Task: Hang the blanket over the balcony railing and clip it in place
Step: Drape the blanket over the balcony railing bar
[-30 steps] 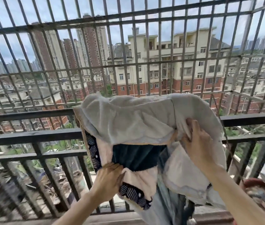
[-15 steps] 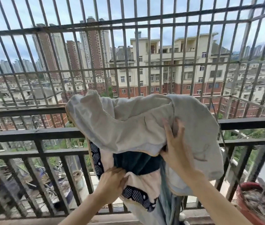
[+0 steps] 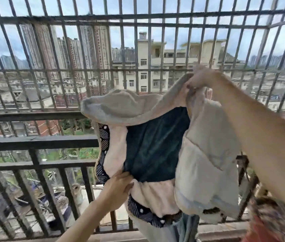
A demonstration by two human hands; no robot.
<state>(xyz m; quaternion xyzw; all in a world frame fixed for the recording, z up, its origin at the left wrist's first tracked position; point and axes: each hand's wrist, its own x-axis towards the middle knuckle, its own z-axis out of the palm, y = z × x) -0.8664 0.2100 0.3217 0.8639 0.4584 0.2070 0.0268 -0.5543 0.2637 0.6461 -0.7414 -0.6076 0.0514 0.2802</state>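
Black metal bars make the balcony railing [image 3: 38,143] on the left, and taller grille bars [image 3: 138,23] go up above it. City buildings [image 3: 147,70] show far behind. Next comes the left arm, reaching up from the bottom. The left hand [image 3: 119,185] has its fingers curled and grips the low left part of the blanket [image 3: 155,145], right where the pale fluffy edge meets the dark blue-green middle. The blanket is bunched up and held in the air in front of the railing. Its top left fold sits close to the top rail, but I cannot tell if it touches. A navy trim with white dots runs down its left side and along the bottom. Farther right, the right arm stretches up and across from the low right corner. The right hand [image 3: 199,77] is lifted high and pinches the blanket's top edge, so the pale cloth droops down below it. Low on the right is something blurry and reddish [image 3: 269,217].
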